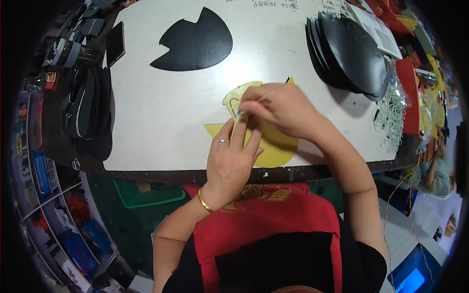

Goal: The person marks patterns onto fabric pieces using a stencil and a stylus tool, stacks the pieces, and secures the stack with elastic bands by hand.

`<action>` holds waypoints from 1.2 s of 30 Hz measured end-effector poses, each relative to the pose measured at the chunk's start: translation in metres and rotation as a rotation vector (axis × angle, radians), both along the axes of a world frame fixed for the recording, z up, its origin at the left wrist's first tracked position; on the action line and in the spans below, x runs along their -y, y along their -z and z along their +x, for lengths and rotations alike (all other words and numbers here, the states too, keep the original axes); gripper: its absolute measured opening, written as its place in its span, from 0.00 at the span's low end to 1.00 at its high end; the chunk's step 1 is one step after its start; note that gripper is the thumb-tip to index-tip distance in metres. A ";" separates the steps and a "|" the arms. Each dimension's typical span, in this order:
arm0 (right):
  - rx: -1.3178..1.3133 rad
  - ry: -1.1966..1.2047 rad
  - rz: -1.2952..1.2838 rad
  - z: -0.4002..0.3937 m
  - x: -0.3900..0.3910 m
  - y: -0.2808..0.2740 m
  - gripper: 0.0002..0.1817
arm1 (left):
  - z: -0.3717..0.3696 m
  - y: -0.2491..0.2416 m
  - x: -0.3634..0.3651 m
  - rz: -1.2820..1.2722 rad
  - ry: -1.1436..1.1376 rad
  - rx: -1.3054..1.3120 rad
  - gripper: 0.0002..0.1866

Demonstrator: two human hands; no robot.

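Note:
A yellow flat piece (279, 150) with notched edges lies at the table's front edge, its reverse side black where a corner turns up. My left hand (229, 158), wearing a ring and a gold bangle, rests flat on it with fingers spread. My right hand (283, 108) is closed around a thin pale pen-like tool (265, 96), over the piece just beyond my left fingertips. The tool's tip is mostly hidden by my fingers. A dark curved line shows on the piece's upper left part. Farther back lies a single black notched piece (202, 44).
A stack of black pieces (349, 53) stands at the back right, near a heap of pale rubber bands (391, 117) and a red box (408, 93). On the left are a phone (116, 44) and more black pieces (88, 107). A green basket (151, 195) sits below the table.

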State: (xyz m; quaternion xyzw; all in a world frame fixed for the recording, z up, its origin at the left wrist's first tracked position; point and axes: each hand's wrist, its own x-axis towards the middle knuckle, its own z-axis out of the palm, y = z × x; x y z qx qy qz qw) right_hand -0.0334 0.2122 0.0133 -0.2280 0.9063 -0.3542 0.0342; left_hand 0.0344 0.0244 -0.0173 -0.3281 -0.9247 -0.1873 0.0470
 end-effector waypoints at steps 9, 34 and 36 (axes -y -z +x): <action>-0.188 0.091 0.259 -0.023 -0.004 0.004 0.16 | -0.001 0.003 0.002 0.008 -0.014 -0.015 0.26; -0.266 0.125 0.332 -0.008 -0.035 -0.003 0.16 | 0.001 -0.001 -0.002 -0.023 -0.013 -0.011 0.28; -0.169 0.161 0.344 0.007 -0.033 -0.014 0.17 | 0.002 0.001 -0.001 -0.009 -0.011 -0.014 0.28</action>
